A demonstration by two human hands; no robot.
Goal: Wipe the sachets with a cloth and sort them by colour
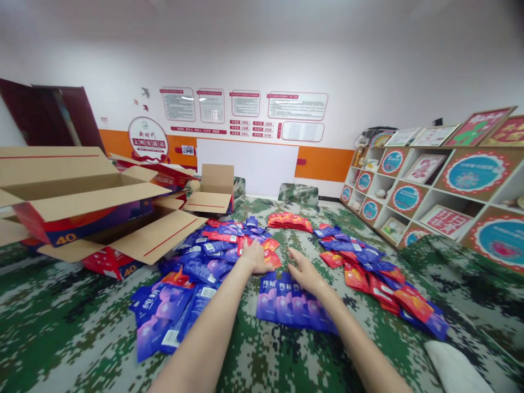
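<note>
Sorting is best done one packet at a time: the left hand [256,256], open, rests on the red packets [271,257], the right hand [305,274], open, on the purple row [292,305].

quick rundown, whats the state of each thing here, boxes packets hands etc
left hand: open, flat on the red and purple packets
right hand: open, fingers spread, at the top edge of the purple row
purple packet row: laid flat, overlapping side by side
loose packet pile: scattered, unsorted
red packet stack: gathered, lying flat
big carton: flaps open, tipped on its side
small carton: flaps open
door: open
</note>
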